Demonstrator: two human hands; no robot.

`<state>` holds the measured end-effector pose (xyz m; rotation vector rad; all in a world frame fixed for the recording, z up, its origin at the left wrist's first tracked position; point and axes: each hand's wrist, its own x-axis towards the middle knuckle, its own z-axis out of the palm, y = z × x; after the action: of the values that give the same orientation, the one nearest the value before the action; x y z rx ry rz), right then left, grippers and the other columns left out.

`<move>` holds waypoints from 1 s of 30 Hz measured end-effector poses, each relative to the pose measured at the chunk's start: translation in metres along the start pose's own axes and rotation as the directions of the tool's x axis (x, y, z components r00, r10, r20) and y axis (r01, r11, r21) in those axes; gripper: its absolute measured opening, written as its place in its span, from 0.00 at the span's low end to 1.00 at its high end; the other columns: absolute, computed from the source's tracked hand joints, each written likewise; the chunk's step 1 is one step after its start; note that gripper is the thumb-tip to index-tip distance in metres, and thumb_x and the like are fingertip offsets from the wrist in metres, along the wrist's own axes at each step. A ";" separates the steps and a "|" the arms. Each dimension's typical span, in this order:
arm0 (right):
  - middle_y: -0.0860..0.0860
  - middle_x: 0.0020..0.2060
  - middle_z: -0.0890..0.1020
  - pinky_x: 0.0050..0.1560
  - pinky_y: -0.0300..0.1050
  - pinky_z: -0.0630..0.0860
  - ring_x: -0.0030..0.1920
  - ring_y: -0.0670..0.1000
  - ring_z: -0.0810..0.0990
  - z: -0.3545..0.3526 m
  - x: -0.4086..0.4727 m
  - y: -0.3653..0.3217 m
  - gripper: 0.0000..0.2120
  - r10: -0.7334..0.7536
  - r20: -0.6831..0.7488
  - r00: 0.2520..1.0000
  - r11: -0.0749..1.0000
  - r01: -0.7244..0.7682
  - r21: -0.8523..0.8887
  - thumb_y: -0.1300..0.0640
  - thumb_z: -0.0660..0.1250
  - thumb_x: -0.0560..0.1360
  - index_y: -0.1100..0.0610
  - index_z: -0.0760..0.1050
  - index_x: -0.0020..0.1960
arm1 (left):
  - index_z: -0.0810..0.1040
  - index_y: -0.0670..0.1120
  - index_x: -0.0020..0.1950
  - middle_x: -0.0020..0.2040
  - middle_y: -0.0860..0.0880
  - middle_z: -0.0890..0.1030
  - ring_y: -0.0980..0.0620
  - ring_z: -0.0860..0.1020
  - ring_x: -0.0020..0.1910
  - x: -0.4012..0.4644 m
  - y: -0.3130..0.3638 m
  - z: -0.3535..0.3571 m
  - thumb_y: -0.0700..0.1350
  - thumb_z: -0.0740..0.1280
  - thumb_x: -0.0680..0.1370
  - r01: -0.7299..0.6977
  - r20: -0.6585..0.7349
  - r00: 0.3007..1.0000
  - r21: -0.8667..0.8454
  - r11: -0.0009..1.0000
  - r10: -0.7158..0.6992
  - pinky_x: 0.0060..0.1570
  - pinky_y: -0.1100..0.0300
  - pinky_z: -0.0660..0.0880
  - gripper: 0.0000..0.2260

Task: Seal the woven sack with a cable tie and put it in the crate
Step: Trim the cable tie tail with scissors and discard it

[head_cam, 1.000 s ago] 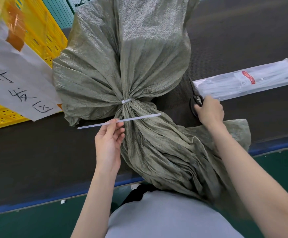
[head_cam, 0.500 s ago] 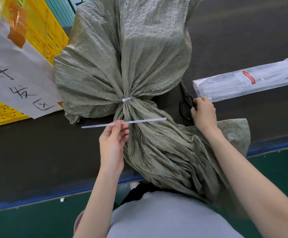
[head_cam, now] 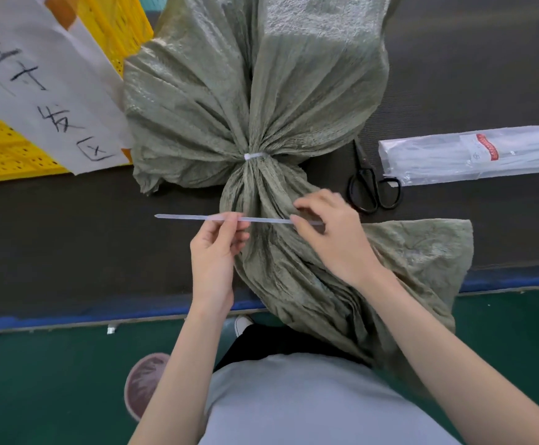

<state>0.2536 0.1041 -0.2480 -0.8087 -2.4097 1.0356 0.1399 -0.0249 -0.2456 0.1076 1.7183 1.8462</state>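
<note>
Pinching the cut strip [head_cam: 239,219], left hand [head_cam: 212,252] and right hand [head_cam: 332,232] risked neglecting the tie [head_cam: 255,156] (possibly loose).

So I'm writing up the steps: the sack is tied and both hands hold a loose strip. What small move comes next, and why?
Probably put the cut-off strip aside. The cable tie already cinches the sack, the scissors lie on the table, and the left hand and right hand must be free to lift it.

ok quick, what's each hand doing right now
Left hand: pinching the loose strip.
Right hand: pinching the strip's other end.
</note>
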 end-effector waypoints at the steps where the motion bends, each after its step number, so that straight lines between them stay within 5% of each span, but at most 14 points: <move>1: 0.53 0.51 0.77 0.49 0.47 0.66 0.51 0.52 0.74 0.004 -0.002 -0.001 0.10 -0.040 -0.024 0.999 0.994 0.037 -0.099 0.54 0.66 0.75 0.58 0.79 0.53 | 0.79 0.46 0.45 0.38 0.52 0.82 0.58 0.77 0.36 -0.002 -0.001 -0.003 0.41 0.63 0.80 -0.003 -0.012 1.000 -0.003 1.000 0.003 0.40 0.67 0.75 0.07; 6: 0.59 0.51 0.76 0.53 0.48 0.69 0.51 0.58 0.71 0.013 -0.015 -0.018 0.07 -0.306 -0.074 0.949 0.934 0.284 -0.217 0.63 0.67 0.73 0.62 0.78 0.52 | 0.78 0.47 0.43 0.37 0.52 0.82 0.58 0.77 0.35 -0.018 -0.006 -0.022 0.41 0.63 0.80 -0.014 -0.111 0.994 -0.029 0.999 0.010 0.38 0.68 0.74 0.08; 9: 0.58 0.45 0.77 0.49 0.47 0.72 0.46 0.57 0.74 0.034 -0.023 -0.034 0.04 -0.403 0.071 0.913 0.907 0.408 -0.104 0.64 0.66 0.75 0.64 0.78 0.48 | 0.78 0.47 0.43 0.36 0.54 0.82 0.59 0.77 0.34 -0.031 -0.009 -0.049 0.41 0.62 0.80 -0.029 -0.212 0.977 -0.043 0.999 0.019 0.37 0.68 0.74 0.08; 15: 0.54 0.40 0.78 0.43 0.47 0.74 0.42 0.55 0.77 0.079 -0.035 -0.058 0.03 -0.358 0.264 0.896 0.928 0.374 -0.009 0.63 0.66 0.74 0.62 0.78 0.45 | 0.79 0.47 0.43 0.36 0.53 0.82 0.57 0.77 0.35 -0.051 -0.013 -0.105 0.42 0.62 0.81 -0.028 -0.314 0.949 -0.050 0.998 0.011 0.40 0.65 0.74 0.08; 19: 0.49 0.35 0.75 0.38 0.29 0.66 0.33 0.43 0.71 0.124 -0.057 -0.090 0.03 -0.276 0.432 0.859 0.960 0.266 0.084 0.63 0.68 0.74 0.58 0.78 0.42 | 0.77 0.47 0.43 0.36 0.54 0.82 0.58 0.77 0.34 -0.074 -0.024 -0.170 0.41 0.62 0.81 -0.022 -0.402 0.915 -0.077 0.997 -0.011 0.38 0.67 0.74 0.08; 25: 0.48 0.24 0.70 0.30 0.34 0.64 0.26 0.45 0.64 0.221 -0.104 -0.146 0.11 -0.097 0.690 0.718 0.995 0.087 0.049 0.53 0.69 0.74 0.59 0.77 0.37 | 0.78 0.45 0.44 0.34 0.53 0.81 0.59 0.76 0.31 -0.119 -0.059 -0.297 0.40 0.63 0.80 0.058 -0.542 0.826 -0.185 0.981 -0.151 0.37 0.68 0.73 0.07; 30: 0.50 0.29 0.74 0.31 0.32 0.65 0.31 0.48 0.69 0.290 -0.139 -0.164 0.08 -0.013 0.838 0.545 0.994 0.099 -0.049 0.56 0.67 0.76 0.59 0.79 0.41 | 0.78 0.45 0.43 0.35 0.52 0.80 0.58 0.76 0.31 -0.160 -0.108 -0.386 0.42 0.64 0.79 0.161 -0.604 0.716 -0.344 0.925 -0.350 0.34 0.66 0.72 0.07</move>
<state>0.1405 -0.2286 -0.3299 -0.2193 -3.2638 1.5549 0.1365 -0.4429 -0.3521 -0.9692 1.7561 2.0002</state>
